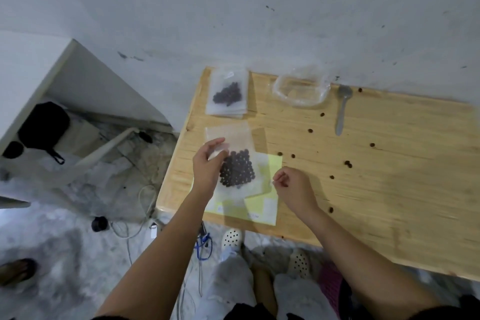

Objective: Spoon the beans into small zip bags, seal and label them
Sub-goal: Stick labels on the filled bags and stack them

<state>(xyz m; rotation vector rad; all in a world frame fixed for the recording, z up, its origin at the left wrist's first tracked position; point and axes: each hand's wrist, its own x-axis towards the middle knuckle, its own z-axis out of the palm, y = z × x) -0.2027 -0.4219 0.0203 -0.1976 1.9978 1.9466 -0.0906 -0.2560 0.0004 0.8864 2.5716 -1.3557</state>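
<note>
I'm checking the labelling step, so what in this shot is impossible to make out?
- Head view: whether the near zip bag is sealed; the left hand covers part of it.
- Head view: the tiny pale bit the right hand pinches; too small to identify.
- Head view: print on the yellow label sheet; too small, partly under the bag.
- Head view: pale patch on the far filled bag; blurred.

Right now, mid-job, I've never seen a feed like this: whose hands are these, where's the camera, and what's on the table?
No machine: these are a person's bare hands, filmed by one camera worn on their head, looking down. The left hand pinches a zip bag of dark beans over a yellow sheet. The right hand has its fingertips pinched; what they hold is too small to tell. Also on the wooden table: another filled bag, a clear plastic bag, a spoon and loose beans.
</note>
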